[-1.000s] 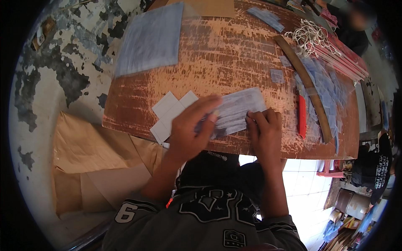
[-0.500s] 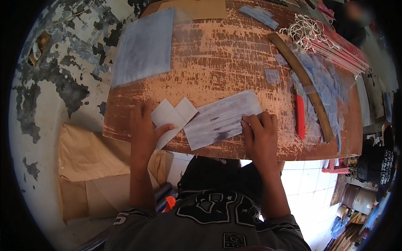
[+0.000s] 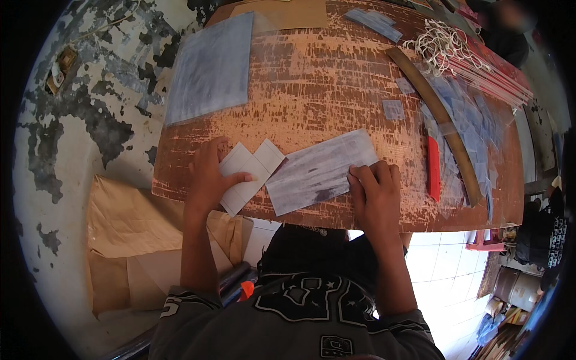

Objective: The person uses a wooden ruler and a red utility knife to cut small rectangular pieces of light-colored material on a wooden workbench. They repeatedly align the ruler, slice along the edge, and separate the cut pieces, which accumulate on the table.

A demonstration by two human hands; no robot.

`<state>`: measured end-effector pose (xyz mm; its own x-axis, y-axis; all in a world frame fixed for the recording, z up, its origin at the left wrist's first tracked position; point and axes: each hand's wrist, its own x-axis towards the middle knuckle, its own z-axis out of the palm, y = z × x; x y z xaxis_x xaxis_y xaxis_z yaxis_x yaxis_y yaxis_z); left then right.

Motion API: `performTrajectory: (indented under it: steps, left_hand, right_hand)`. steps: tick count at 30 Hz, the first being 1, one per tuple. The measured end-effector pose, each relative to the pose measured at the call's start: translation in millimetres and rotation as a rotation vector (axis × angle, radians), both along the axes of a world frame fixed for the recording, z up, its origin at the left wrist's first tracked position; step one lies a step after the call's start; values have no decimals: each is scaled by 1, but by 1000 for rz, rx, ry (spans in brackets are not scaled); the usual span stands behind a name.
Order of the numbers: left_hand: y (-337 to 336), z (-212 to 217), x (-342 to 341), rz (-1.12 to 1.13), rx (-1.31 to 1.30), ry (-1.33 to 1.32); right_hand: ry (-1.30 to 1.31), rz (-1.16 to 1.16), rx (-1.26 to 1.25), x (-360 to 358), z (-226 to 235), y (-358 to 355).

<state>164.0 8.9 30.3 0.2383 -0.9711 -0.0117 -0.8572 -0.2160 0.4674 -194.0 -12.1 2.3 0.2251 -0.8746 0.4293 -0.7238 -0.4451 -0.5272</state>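
L hand now off grey sheet, spread, touching wht card; R hand pinching sheet edge.

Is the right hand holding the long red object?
No, the right hand touches the grey sheet, while the red object lies apart on the table.

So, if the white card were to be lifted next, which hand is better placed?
Probably the left hand: its thumb lies over the white card. The right hand is farther away, its fingertips at the right end of the grey sheet.
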Motion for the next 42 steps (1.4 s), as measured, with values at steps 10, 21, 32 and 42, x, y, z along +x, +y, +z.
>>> performTrajectory:
  steps: [10,21,32,42]
  left_hand:
    - [-10,9,13,-47,-46,174]
    - [-102,53,78,-39,-420,308]
    - [-83,48,8,-55,-488,36]
    - [5,45,-119,-878,-195,585]
  right_hand:
    - [0,-2,11,-1,1,1]
    - [-8,-11,-36,-5,0,0]
    - [-6,-20,-55,-3,-4,-1]
    - [-2,-26,-4,-5,-3,2]
